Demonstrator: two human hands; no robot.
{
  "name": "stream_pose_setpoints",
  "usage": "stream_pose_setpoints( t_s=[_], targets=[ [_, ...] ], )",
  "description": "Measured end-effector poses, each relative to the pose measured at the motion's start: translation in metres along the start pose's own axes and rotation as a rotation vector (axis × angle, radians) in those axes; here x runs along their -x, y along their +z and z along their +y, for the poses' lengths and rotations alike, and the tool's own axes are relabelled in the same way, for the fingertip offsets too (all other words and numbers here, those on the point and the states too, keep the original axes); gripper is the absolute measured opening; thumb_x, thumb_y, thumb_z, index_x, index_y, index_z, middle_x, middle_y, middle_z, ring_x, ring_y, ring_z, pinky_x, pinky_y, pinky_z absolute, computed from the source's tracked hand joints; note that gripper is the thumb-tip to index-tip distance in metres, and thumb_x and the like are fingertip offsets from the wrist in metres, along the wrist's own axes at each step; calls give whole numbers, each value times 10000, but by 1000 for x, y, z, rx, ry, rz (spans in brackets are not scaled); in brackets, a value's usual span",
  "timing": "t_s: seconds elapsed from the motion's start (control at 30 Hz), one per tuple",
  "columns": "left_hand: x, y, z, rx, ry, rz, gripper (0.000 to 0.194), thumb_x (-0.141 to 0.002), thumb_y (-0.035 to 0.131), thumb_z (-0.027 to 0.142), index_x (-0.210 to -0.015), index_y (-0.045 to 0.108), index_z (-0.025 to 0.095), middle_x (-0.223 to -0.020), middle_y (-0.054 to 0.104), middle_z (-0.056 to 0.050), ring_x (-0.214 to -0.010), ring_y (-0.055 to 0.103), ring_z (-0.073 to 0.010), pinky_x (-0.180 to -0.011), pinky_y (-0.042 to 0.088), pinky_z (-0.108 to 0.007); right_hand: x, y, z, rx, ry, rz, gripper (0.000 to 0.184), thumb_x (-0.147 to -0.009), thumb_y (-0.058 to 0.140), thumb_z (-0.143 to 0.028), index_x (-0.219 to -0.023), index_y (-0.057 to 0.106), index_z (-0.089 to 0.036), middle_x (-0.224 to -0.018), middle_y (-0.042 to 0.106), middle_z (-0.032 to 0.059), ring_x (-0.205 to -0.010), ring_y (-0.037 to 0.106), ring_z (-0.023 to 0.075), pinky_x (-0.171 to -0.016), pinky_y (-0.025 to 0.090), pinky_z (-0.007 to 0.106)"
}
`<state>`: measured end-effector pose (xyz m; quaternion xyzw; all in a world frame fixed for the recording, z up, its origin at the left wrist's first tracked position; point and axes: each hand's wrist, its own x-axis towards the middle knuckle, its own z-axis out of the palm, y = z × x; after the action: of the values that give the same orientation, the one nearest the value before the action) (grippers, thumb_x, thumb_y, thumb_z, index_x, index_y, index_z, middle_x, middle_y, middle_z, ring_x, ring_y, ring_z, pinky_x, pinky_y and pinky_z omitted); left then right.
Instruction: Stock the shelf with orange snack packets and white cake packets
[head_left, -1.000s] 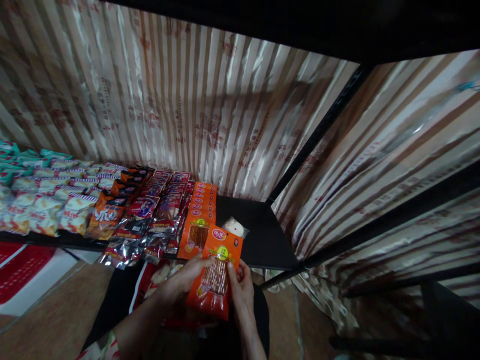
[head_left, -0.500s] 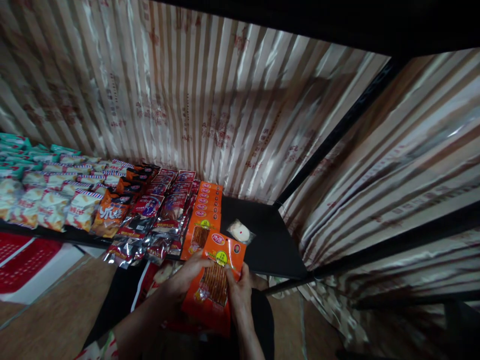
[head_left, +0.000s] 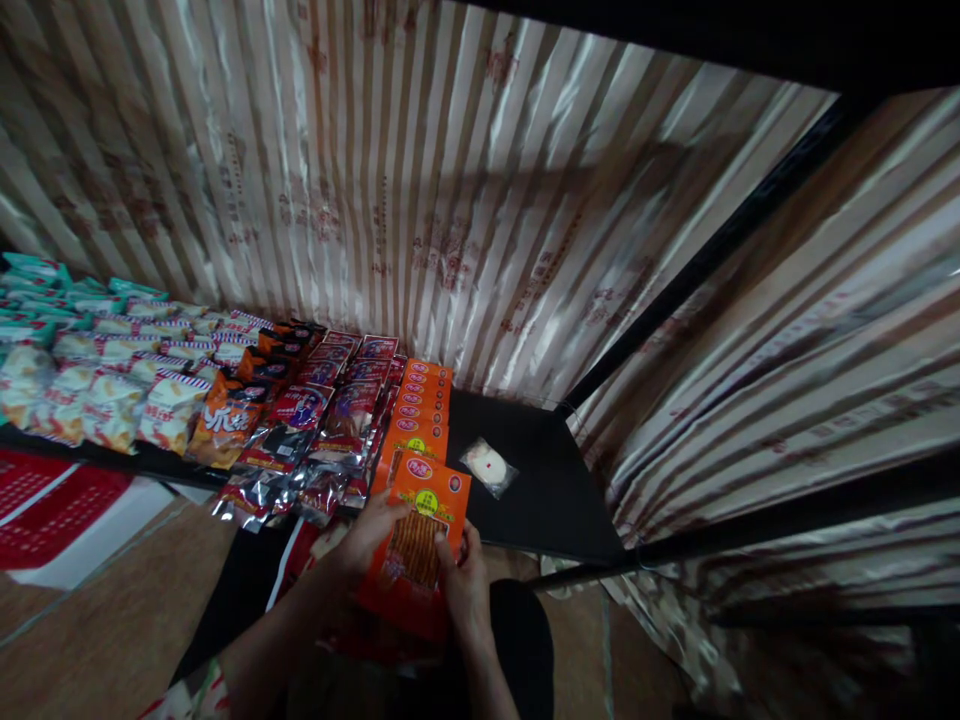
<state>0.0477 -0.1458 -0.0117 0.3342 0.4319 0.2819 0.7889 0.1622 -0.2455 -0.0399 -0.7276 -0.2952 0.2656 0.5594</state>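
Observation:
An orange snack packet (head_left: 418,545) with a clear window showing brown strips is held upright-tilted between my hands. My left hand (head_left: 373,530) grips its left edge, thumb on the front. On the right edge, my right hand (head_left: 463,580) pinches it with the thumb over the window. Behind its top edge lies a row of overlapping orange packets (head_left: 424,405) of the same look on the black shelf (head_left: 540,500). To the right of that row rests a small clear-wrapped white round item (head_left: 489,467).
Dark red foil packets (head_left: 349,410), orange-and-black bags (head_left: 227,420), white bags (head_left: 171,410) and green bags (head_left: 34,305) line the shelf leftward. A striped curtain (head_left: 450,200) hangs behind. Black frame bars (head_left: 705,250) slant at the right. A red-and-white box (head_left: 67,515) lies at lower left.
My hands and the held orange packet have moved left, and its top now overlaps the front of the orange row in view. The whole view has shifted slightly.

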Motion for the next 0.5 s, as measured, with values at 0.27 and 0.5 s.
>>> stream_pose_setpoints(
  t_s=[0.27, 0.5],
  targets=[
    [-8, -9, 3, -153, 82, 137, 305, -677, 663, 251, -955, 572, 166, -889, 683, -45, -829, 647, -194, -716, 495, -276, -8, 7, -8, 116, -15, -10, 563, -738, 524, -430, -1225, 502, -148, -875, 687, 70, -745, 637, 191, -653, 488, 269],
    [-13, -10, 12, -490, 199, 245, 408, -733, 614, 240, -1126, 550, 153, -1210, 588, -111, -1196, 479, -228, -1000, 357, -319, -20, 11, -25, 251, -51, -26, 613, -746, 496, -409, -1281, 435, -116, -815, 670, 54, -691, 633, 182, -628, 473, 255]
  ],
)
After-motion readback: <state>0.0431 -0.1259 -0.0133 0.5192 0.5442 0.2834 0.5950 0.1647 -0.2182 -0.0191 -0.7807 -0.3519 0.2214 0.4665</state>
